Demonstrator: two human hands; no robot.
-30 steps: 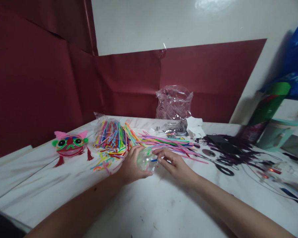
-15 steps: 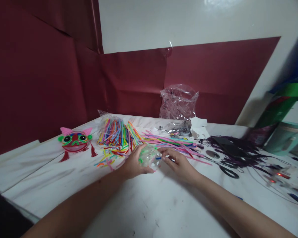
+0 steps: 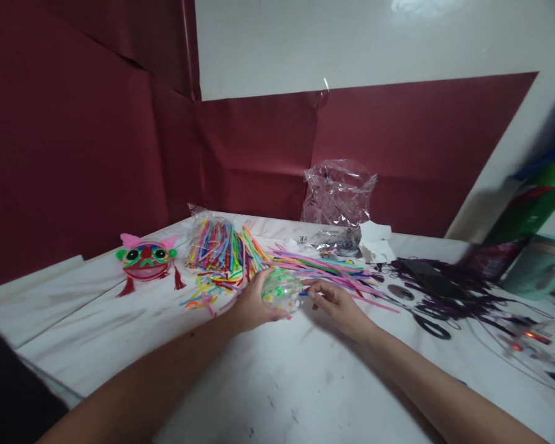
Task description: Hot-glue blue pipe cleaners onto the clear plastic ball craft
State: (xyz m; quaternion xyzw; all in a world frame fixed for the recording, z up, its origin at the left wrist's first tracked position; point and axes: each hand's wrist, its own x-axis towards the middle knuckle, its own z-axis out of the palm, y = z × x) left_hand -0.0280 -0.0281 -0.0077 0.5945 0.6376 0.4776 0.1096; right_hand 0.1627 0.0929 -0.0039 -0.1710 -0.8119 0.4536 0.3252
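Note:
My left hand [image 3: 252, 303] is curled around a clear plastic ball [image 3: 282, 290] with coloured bits on it, held just above the white table [image 3: 268, 388]. My right hand [image 3: 335, 304] is closed at the ball's right side, its fingertips pinching a short blue piece against the ball. Behind both hands lies a spread of loose coloured pipe-cleaner strips [image 3: 319, 266], and a bag of the same strips [image 3: 213, 243] lies to the left.
A red cat-like craft face [image 3: 147, 260] with pink ears sits at the left. A crumpled clear plastic bag [image 3: 338, 196] stands at the back. Black scissors [image 3: 432, 324], dark purple strands [image 3: 448, 280] and small parts lie to the right. Dark red paper covers the walls.
The view has shifted, so everything sits further right in frame. My left hand has lifted the ball slightly, and my right hand's fingers have closed in to a pinch at its side.

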